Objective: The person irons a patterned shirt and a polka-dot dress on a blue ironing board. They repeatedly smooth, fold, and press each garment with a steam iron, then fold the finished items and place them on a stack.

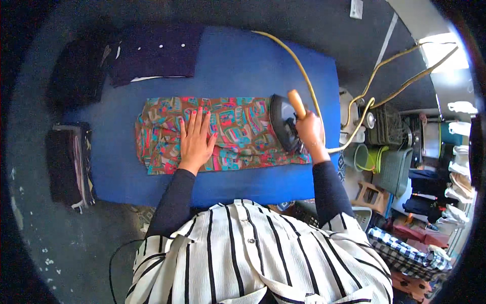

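A folded cloth with a multicoloured pattern (pixel 239 133) lies across a blue-covered table (pixel 235 186). My left hand (pixel 196 142) rests flat on its left half, fingers pointing away from me and a little apart, holding nothing. At the cloth's right end sits a dark clothes iron (pixel 283 123) with a light brown handle. My right hand (pixel 310 131) is closed at the iron, beside the handle's near end; part of the grip is hidden by the hand. The iron's soleplate is out of sight. A yellowish cord (pixel 303 72) runs past my right hand.
Dark folded fabric (pixel 159 57) lies at the table's far left. A stack of folded clothes (pixel 68 163) stands by the left edge. Right of the table are a grey-green basket (pixel 395 171), a green bucket (pixel 376 157) and a brown plastic stool (pixel 370 195). The cord loops there.
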`<state>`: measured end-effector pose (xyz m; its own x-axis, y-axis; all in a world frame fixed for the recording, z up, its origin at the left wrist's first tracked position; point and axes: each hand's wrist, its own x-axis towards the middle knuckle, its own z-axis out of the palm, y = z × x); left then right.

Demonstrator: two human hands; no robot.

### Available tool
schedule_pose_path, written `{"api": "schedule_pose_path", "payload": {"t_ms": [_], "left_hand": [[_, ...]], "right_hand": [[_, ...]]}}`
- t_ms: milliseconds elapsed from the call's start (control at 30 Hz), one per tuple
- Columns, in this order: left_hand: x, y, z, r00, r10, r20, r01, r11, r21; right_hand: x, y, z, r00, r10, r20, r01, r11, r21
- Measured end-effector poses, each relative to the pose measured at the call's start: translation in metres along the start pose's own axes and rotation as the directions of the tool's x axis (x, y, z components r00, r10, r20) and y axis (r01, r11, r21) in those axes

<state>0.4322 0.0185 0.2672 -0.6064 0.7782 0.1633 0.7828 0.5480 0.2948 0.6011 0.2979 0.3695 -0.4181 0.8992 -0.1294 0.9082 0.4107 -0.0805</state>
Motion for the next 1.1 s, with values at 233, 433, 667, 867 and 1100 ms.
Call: {"api": "schedule_pose_path", "payload": {"t_ms": [233, 433, 667, 867, 1100], "left_hand": [[0.005, 0.003, -0.021, 0.998, -0.052, 0.033, 0.049, 0.993, 0.111], [0.0, -0.081, -0.027, 0.939, -0.342, 0.025, 0.309, 0.874, 0.376], [-0.002, -0.094, -0.02, 0.954, -0.301, 0.011, 0.301, 0.953, 0.018], [-0.012, -0.093, -0.034, 0.927, -0.262, -0.268, 0.174, 0.935, -0.31], [-0.006, -0.052, -0.051, 0.993, 0.1, 0.061, -0.1, 0.995, -0.007]], "right_hand": [[0.055, 0.024, -0.05, 0.968, -0.169, 0.184, 0.092, 0.926, 0.367], [0.036, 0.023, -0.128, 0.969, -0.189, 0.158, 0.124, 0.929, 0.349], [0.055, 0.07, -0.012, 0.988, -0.153, 0.013, 0.154, 0.987, -0.046], [0.154, 0.078, -0.018, 0.986, 0.046, -0.158, -0.044, 0.999, 0.017], [0.153, 0.077, -0.049, 0.77, -0.35, -0.533, 0.327, 0.934, -0.143]]}}
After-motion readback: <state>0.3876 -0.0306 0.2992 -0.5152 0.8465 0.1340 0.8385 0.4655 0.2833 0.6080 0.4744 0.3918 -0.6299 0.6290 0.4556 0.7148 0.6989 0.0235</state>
